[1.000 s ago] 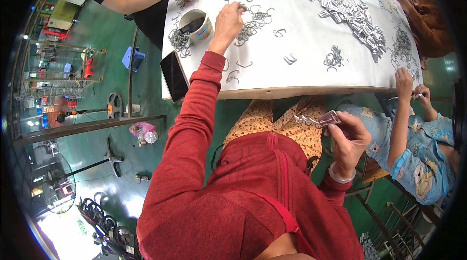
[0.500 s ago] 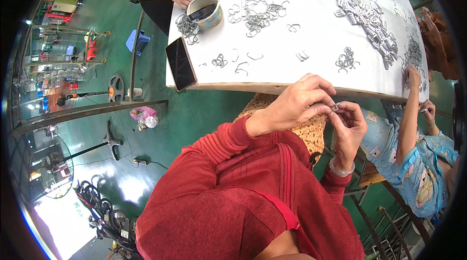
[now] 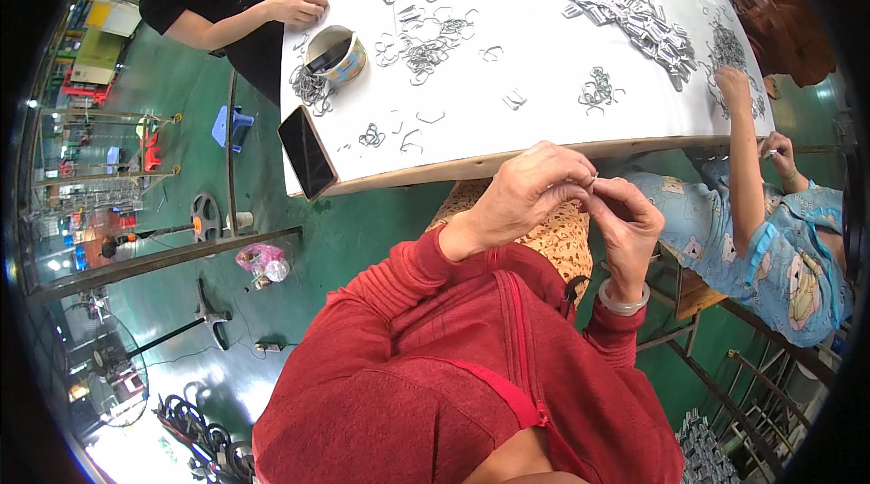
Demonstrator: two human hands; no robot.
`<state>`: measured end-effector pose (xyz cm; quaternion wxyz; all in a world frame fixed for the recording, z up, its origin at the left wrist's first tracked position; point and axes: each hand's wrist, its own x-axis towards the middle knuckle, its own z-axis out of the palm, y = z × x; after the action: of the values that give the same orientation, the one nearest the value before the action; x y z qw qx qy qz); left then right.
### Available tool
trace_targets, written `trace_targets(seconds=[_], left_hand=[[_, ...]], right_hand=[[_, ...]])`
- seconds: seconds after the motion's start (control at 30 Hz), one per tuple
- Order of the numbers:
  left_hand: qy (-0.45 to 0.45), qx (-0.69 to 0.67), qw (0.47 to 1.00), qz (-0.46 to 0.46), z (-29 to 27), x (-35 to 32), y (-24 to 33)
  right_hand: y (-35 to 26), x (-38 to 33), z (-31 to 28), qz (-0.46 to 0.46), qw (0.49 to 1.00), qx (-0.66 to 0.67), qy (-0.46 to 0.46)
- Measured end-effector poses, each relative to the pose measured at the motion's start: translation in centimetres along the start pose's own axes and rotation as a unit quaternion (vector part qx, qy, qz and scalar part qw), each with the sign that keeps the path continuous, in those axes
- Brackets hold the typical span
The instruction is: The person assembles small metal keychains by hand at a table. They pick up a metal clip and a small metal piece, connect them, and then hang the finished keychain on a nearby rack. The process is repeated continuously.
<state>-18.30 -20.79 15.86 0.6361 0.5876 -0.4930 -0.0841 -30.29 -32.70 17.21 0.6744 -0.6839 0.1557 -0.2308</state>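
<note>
Since earlier frame, left hand (image 3: pixel 526 196) off table, now joined with right hand (image 3: pixel 625 221) at centre, just below table edge. White table (image 3: pixel 544 121) fills upper frame, metal clips (image 3: pixel 625 8) heaped top right, loose wire pieces (image 3: pixel 426 49) mid-top. Black phone (image 3: pixel 306 152) at table's left corner; round tin (image 3: pixel 333 53) above it. Both hands' fingertips pinch small metal clip (image 3: pixel 592 181) between them, mostly hidden. Silver bangle (image 3: pixel 623 304) on right wrist.

Left hand (image 3: pixel 521 198) and right hand (image 3: pixel 625 226) together below white table (image 3: pixel 544 121)
</note>
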Motion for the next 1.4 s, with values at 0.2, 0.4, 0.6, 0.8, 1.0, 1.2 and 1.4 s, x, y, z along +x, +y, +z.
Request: trace_targets(seconds=[0.2, 0.4, 0.6, 0.8, 1.0, 1.2, 1.4], left_hand=[[-0.054, -0.058, 0.995, -0.066, -0.2, 0.0, 0.0], [-0.078, -0.104, 0.983, -0.133, 0.3, -0.1, -0.4], [-0.055, -0.088, 0.986, -0.129, 0.5, 0.2, -0.6], [-0.058, -0.061, 0.990, -0.117, -0.2, 0.8, -0.6], [-0.059, -0.056, 0.993, -0.090, -0.4, 1.0, -0.2], [-0.037, -0.078, 0.990, -0.107, 0.0, -0.6, -0.6], [-0.044, -0.052, 0.989, -0.128, 0.4, -0.6, -1.9]], right_hand=[[-0.8, 2.7, -5.1, 0.066, 0.995, -0.017, 0.078], [7.2, 13.4, -12.5, 0.077, 0.985, -0.112, 0.104], [13.3, 22.5, -15.4, -0.019, 0.885, -0.435, 0.163], [16.0, 27.3, -15.6, -0.065, 0.805, -0.570, 0.151], [14.8, 26.1, -15.1, 0.008, 0.936, -0.295, 0.191], [7.6, 18.2, -8.5, 0.057, 0.987, 0.116, 0.100], [2.1, 10.1, -4.4, 0.079, 0.994, 0.037, -0.070]])
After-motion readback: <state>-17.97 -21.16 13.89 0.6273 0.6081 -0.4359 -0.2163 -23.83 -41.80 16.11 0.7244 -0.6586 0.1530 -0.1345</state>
